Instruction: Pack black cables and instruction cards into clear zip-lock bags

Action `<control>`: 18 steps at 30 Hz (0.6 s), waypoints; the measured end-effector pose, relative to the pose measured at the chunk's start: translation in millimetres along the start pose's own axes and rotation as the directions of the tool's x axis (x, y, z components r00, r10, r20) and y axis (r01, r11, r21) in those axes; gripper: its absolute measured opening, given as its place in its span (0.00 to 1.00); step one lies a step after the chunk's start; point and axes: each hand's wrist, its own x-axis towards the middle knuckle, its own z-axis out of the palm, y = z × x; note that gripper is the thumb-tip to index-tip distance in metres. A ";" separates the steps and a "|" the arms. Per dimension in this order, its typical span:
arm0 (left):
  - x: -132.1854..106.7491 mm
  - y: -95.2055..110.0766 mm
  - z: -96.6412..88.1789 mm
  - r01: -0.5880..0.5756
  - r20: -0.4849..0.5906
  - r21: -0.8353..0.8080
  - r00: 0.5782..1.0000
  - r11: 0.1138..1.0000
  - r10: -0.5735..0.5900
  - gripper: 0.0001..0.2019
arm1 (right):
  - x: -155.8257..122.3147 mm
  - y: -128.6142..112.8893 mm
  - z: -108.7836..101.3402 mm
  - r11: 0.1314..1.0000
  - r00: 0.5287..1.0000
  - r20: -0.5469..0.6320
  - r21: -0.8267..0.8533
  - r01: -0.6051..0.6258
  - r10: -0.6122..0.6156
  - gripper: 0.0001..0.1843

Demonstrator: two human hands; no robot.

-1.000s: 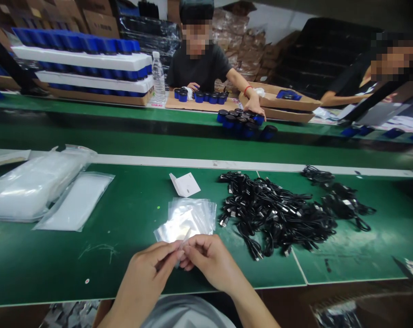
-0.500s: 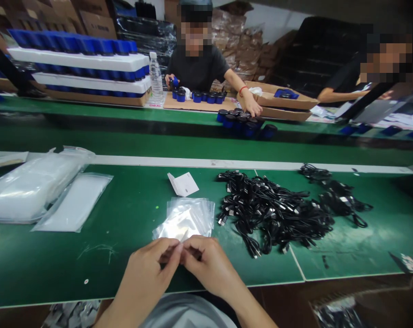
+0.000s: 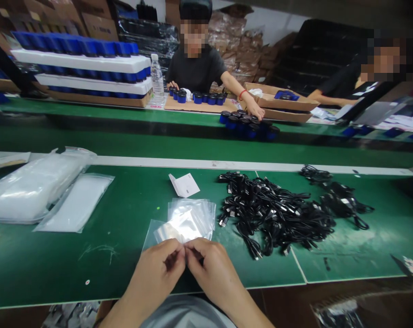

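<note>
On your green workbench (image 3: 90, 269), just left of a heap of black cables (image 3: 275, 214), your left hand (image 3: 155, 273) and right hand (image 3: 209, 269) pinch a clear plastic bag (image 3: 167, 232) between closed fingertips (image 3: 179, 246), above a stack of bags (image 3: 193, 214).

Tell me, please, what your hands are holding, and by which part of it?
Your left hand and right hand together pinch a clear plastic bag by its near edge, meeting at the middle of that edge.
</note>
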 end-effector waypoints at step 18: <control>-8.2 -10.1 4.7 -0.044 -0.122 0.112 0.991 0.993 0.058 0.12 | 4.3 3.4 17.6 0.930 0.989 -0.087 -0.359 0.083 -0.121 0.09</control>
